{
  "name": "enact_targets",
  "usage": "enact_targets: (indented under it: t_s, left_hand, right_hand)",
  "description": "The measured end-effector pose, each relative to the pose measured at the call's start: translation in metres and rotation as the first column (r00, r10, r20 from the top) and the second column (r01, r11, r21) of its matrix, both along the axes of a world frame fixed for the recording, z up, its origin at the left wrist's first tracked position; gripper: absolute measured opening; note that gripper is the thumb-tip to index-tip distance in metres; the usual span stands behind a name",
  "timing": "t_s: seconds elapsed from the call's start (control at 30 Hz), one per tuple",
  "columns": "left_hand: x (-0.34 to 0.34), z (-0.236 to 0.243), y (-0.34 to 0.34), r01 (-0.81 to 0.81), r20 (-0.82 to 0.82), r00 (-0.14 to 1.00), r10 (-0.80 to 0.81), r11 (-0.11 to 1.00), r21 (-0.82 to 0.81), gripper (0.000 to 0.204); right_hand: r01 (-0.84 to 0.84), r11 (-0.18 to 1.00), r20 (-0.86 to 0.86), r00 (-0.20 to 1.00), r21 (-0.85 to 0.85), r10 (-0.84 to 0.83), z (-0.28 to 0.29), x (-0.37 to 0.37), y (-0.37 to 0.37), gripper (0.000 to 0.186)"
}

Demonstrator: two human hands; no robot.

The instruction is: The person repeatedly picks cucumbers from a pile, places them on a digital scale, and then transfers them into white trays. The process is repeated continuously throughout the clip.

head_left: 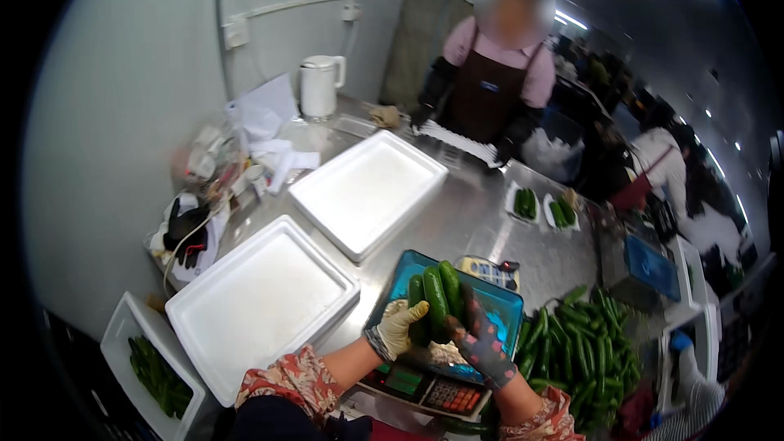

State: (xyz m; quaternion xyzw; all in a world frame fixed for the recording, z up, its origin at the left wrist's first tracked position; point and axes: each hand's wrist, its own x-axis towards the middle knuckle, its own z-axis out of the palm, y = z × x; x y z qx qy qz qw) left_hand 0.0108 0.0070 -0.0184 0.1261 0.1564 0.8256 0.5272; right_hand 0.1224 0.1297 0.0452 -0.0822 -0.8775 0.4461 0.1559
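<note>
- Pressing in from both sides, two gloved hands pinch a bundle of long, glossy green cucumbers (436,298); at least three show, and any more behind the fingers I cannot tell.
- The left hand, in a cream-yellow glove (396,331), lies along the bundle's left side, its thumb across the near face of the leftmost cucumber.
- The right hand, in a dark grey glove with pink patches (483,347), closes on the right side, fingers bent around the near ends.
- The bundle sits between the palms, touching both, so neither hand is clearly nearer; its long axis points away from the wearer, far ends leaning slightly left.
- Beneath the grip is a shallow rectangular blue tray (504,307); whether the cucumbers touch it is hidden.
- Just nearer than the grip is a dark scale panel with red keys (452,398).
- Right of the grip lies a loose heap of green cucumbers (584,347).
- Left of the grip stands a white rectangular foam tray (261,310).
</note>
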Motion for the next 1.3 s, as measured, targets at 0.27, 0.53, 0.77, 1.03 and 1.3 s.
enact_targets:
  t_s: [0.27, 0.53, 0.77, 1.03, 1.3]
  left_hand:
    - [-0.082, 0.001, -0.008, 0.048, 0.022, 0.998, -0.056, 0.960, 0.277, 0.084]
    - [-0.212, -0.023, 0.012, -0.185, 0.095, 0.982, 0.165, 0.947, 0.264, 0.081]
    - [-0.298, -0.097, 0.055, -0.396, 0.088, 0.916, 0.391, 0.917, 0.045, 0.070]
    - [-0.337, -0.132, 0.091, -0.423, 0.131, 0.883, 0.450, 0.886, -0.193, 0.065]
    - [-0.370, -0.112, 0.114, -0.321, 0.170, 0.883, 0.437, 0.828, -0.459, 0.046]
  right_hand:
    - [0.047, 0.915, -0.119, 0.988, -0.401, -0.103, 0.012, -0.050, -0.021, 0.048]
    - [0.271, 0.741, -0.005, 0.938, -0.614, -0.347, -0.021, 0.025, 0.014, 0.039]
    - [0.611, 0.549, 0.045, 0.691, -0.570, -0.722, -0.047, 0.126, 0.019, 0.034]
    - [0.752, 0.284, 0.226, 0.495, -0.594, -0.839, -0.056, 0.172, -0.015, 0.030]
    - [0.804, 0.390, 0.274, 0.540, -0.449, -0.796, -0.076, 0.182, -0.026, 0.042]
